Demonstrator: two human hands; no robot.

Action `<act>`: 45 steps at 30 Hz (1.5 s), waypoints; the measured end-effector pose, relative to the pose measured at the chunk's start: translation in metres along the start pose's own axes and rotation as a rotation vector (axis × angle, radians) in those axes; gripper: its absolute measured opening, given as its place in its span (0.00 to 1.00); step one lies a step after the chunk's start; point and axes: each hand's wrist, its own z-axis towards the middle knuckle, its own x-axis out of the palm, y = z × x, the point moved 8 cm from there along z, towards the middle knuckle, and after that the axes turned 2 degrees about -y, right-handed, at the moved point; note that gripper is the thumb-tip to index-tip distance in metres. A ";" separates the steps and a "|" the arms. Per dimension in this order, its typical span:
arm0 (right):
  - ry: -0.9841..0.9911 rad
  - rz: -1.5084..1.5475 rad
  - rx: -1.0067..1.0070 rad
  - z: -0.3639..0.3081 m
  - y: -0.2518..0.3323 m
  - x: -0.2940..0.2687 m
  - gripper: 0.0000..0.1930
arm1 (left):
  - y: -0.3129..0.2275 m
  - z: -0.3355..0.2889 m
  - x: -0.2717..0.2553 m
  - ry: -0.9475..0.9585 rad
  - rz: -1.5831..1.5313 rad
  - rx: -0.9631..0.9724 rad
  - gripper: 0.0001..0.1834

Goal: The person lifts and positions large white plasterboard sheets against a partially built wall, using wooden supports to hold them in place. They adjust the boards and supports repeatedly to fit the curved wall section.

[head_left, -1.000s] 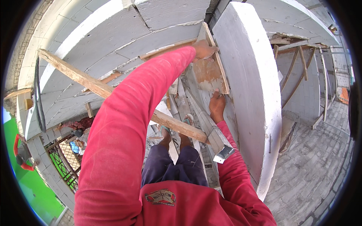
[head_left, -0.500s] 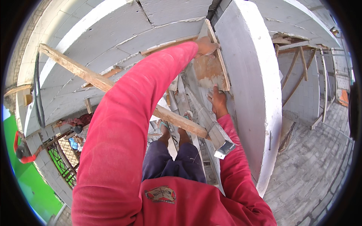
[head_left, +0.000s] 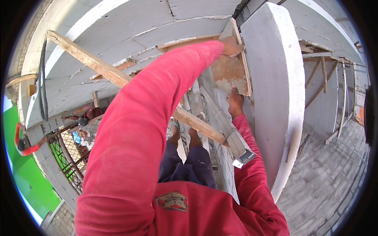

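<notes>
A brown plywood board (head_left: 230, 70) with a wooden strip along its right edge stands in the corner beside a grey-white wall slab. My left hand (head_left: 232, 46) reaches far forward and grips the board near its upper right edge; some of its fingers are hidden. At the board's lower edge, my right hand (head_left: 235, 103) points upward, its thumb on the board's face and the other fingers bent beside it. Both arms wear red sleeves. Over my right forearm, a pale boxed beam (head_left: 236, 145) bound with wire ends in a metal piece.
A wooden prop (head_left: 201, 125) slants across below my left arm. The thick wall slab (head_left: 271, 90) rises close on the right. My sandalled feet (head_left: 173, 128) stand among narrow planks. Lower left, other people are near a metal grille (head_left: 71, 153); paving (head_left: 330, 181) lies right.
The whole scene has shifted slightly right in the picture as my head turned. Both hands keep their places on the plywood board, which shows no clear movement.
</notes>
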 end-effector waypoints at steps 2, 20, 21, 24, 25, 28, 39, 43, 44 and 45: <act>-0.102 -0.205 -0.211 -0.003 0.013 -0.010 0.31 | -0.005 -0.002 0.002 -0.009 0.057 0.010 0.28; 0.240 -0.671 -0.651 -0.058 0.042 0.031 0.20 | 0.046 -0.063 -0.032 -0.039 -0.206 -0.117 0.19; 0.252 -0.678 -0.660 -0.060 0.044 0.032 0.20 | 0.044 -0.066 -0.031 -0.026 -0.205 -0.120 0.19; 0.274 -0.636 -0.594 -0.058 0.041 0.031 0.20 | 0.040 -0.072 -0.028 -0.045 -0.179 -0.156 0.18; 0.278 -0.611 -0.563 -0.057 0.039 0.029 0.21 | 0.038 -0.073 -0.028 -0.069 -0.176 -0.152 0.18; 0.246 -0.528 -0.608 -0.057 0.038 0.023 0.31 | 0.034 -0.073 -0.025 -0.095 -0.144 -0.148 0.18; 0.209 -0.440 -0.623 -0.054 0.024 0.018 0.28 | 0.032 -0.066 -0.020 -0.075 -0.165 -0.119 0.18; 0.227 -0.424 -0.559 -0.054 0.026 0.014 0.22 | 0.033 -0.062 -0.018 -0.073 -0.193 -0.083 0.18; 0.212 -0.418 -0.584 -0.056 0.031 0.012 0.21 | 0.033 -0.060 -0.018 -0.077 -0.182 -0.086 0.18; 0.202 -0.427 -0.584 -0.056 0.033 0.008 0.20 | 0.032 -0.058 -0.018 -0.081 -0.172 -0.087 0.19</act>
